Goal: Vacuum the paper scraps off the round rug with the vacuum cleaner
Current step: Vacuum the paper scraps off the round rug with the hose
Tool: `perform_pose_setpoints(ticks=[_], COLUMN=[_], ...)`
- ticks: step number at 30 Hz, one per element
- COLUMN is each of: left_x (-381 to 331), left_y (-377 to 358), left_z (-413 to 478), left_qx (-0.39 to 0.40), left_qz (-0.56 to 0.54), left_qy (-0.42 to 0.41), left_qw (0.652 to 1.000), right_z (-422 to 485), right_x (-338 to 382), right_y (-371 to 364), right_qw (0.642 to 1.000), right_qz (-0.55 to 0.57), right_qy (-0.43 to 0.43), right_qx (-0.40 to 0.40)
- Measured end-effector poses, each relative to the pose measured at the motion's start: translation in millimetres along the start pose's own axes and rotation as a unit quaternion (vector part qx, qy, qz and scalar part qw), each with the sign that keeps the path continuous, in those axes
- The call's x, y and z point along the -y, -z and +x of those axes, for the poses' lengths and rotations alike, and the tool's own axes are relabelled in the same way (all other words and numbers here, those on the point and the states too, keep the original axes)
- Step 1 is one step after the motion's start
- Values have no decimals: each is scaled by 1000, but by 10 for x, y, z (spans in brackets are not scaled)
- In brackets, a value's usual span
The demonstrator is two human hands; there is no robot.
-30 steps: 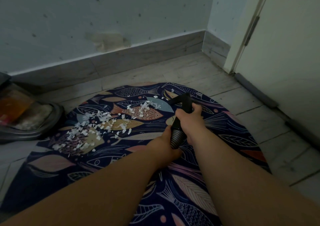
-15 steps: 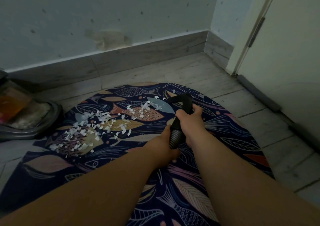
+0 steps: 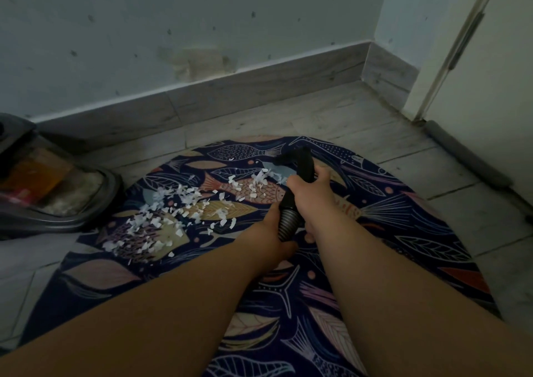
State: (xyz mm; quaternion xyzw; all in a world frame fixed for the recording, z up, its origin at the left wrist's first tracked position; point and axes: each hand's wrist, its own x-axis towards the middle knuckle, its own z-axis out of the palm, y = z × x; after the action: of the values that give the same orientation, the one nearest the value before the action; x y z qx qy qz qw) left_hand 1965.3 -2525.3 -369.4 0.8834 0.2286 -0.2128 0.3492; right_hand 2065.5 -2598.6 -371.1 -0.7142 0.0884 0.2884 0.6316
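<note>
Paper scraps [image 3: 178, 209] on round rug [image 3: 403, 226], vacuum hose [image 3: 302, 166] just right of them; vacuum cleaner body [image 3: 57, 203] on floor [image 3: 317, 117], left of rug.

A home: patterned rug [image 3: 389, 223] on tiled floor [image 3: 288, 117] beside a door [image 3: 496, 73].

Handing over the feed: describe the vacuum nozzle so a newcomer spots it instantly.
Find the round navy fish-patterned rug. Toward its far side, a bent black plastic nozzle juts from the right hand, above a ribbed grey hose. It is plain black, beside the white paper scraps.
</note>
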Motion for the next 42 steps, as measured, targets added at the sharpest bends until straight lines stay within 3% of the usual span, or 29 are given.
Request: perform_pose_setpoints(ticks=[13, 35, 42], left_x=[-362, -562, -633], left_y=[-121, 215, 147], left_z=[213, 516, 494], left_qx=[49, 8, 26], left_qz=[24, 72, 81], left_qy=[-60, -83, -94], left_qw=[997, 994, 992], right_z=[145, 622, 599], right_x=[-23, 363, 317], right_y=[404, 318, 428], right_qw=[991, 997, 990], right_qz=[18, 61, 42], right_qy=[34, 10, 29], right_qx=[-125, -47, -130])
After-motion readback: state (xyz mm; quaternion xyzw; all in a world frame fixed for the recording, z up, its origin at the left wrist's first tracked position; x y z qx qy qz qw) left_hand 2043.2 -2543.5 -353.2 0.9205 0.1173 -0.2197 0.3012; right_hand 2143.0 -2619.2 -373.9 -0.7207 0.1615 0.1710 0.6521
